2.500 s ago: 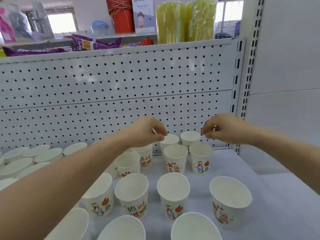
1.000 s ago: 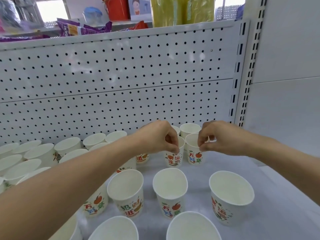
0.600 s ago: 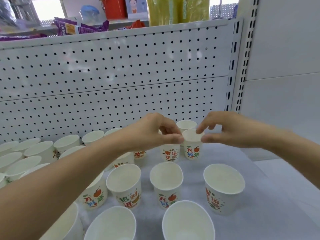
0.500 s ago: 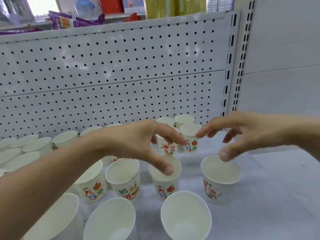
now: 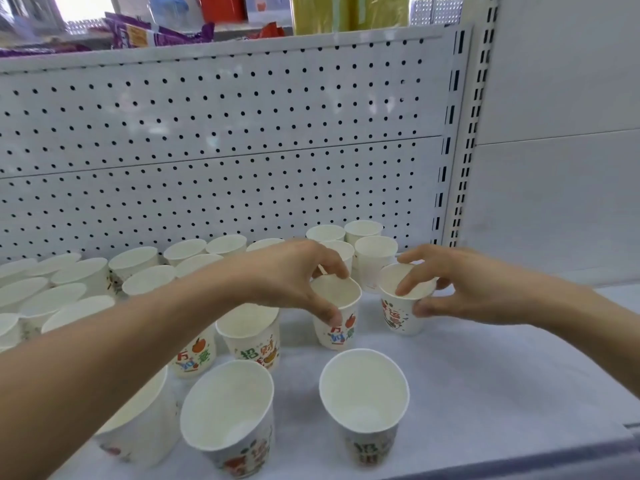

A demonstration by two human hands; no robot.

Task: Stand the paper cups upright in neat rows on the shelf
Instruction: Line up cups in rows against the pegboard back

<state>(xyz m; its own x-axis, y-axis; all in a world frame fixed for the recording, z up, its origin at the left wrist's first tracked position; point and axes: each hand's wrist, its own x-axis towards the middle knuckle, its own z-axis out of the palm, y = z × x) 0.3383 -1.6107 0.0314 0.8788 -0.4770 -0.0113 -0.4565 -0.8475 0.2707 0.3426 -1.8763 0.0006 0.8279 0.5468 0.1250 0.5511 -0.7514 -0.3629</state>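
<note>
Paper cups [image 5: 375, 261] stand in rows along the shelf's [image 5: 502, 375] back edge. Half a second ago both grips hovered open. Now my left grip [image 5: 294, 275] pinches a cup [image 5: 341, 332] by its rim and my right grip [image 5: 460, 289] pinches its neighbour [image 5: 398, 318], toward the right edge, so I judge the next row begun.

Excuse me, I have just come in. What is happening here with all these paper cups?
A person is arranging paper cups on a white shelf. The left hand grips one upright cup by its rim, and the right hand holds the neighbouring cup the same way. More cups stand to the left and behind, near the pegboard. Two front cups stand nearest the camera.
</note>
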